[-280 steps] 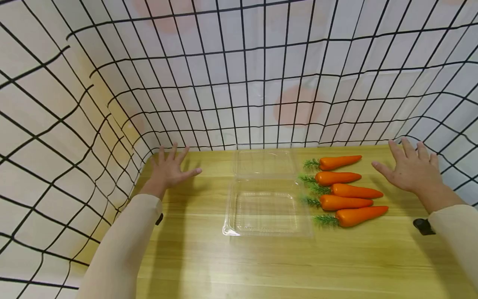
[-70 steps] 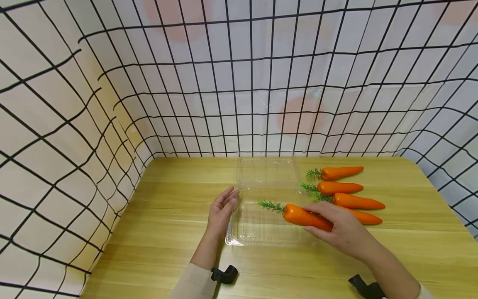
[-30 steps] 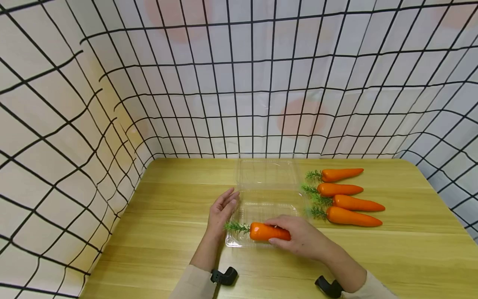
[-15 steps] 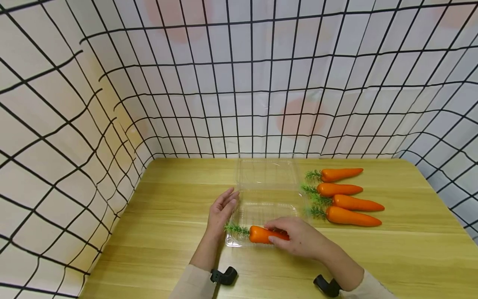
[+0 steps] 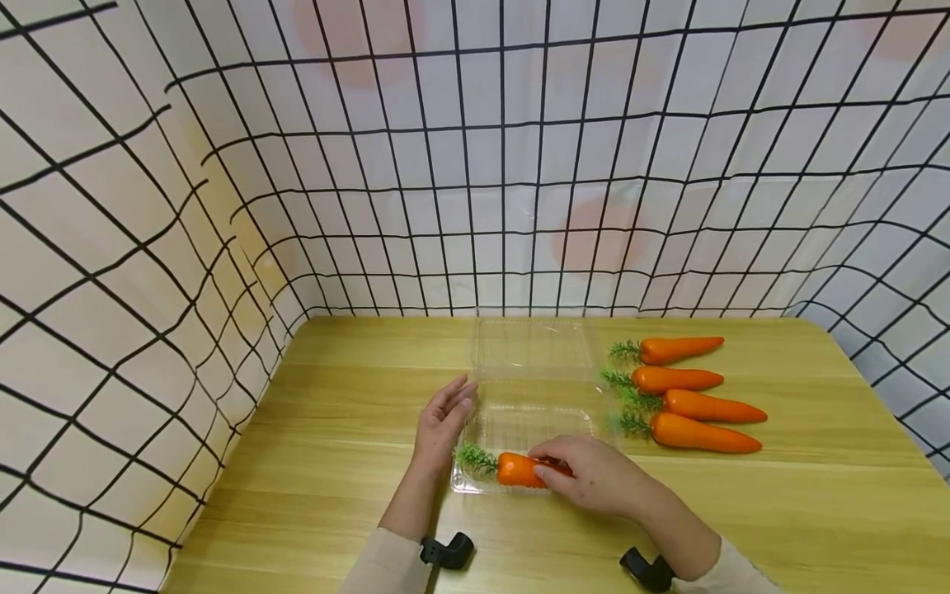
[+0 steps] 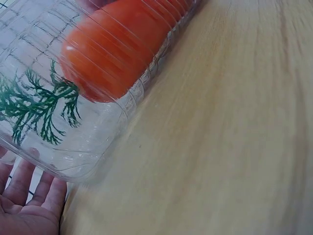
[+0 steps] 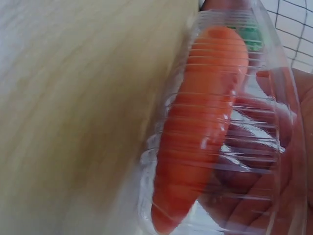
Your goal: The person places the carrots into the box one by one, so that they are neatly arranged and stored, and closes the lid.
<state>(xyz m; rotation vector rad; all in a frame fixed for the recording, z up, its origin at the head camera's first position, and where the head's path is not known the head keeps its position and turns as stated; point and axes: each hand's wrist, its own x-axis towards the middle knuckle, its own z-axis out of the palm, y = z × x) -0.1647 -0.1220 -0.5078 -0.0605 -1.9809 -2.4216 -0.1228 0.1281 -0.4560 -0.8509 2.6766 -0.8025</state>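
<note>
A clear plastic clamshell box point(image 5: 530, 425) lies with its lid point(image 5: 530, 342) folded back. Along its near wall, inside, lies an orange carrot point(image 5: 515, 469) with green leafy top point(image 5: 477, 459). My right hand point(image 5: 601, 474) reaches over the box's right side and grips the carrot's tapered half, thumb in front and fingers behind. Through the ribbed wall in the right wrist view, the carrot point(image 7: 200, 127) shows whole beside the hand. My left hand point(image 5: 441, 421) rests at the box's left wall with loosely extended fingers; the left wrist view has its fingers point(image 6: 53, 198) at the box corner.
Several more carrots point(image 5: 705, 433) lie in a loose column right of the box, leaves pointing left. A black wire grid point(image 5: 527, 206) with pale cloth behind it encloses the wooden table point(image 5: 334, 462) at the back and sides.
From spread hands, my right hand picked up the nearest carrot, carried it left and lowered it into the box. Its leaves dropped inside the left wall. My left hand came to the box and stayed.
</note>
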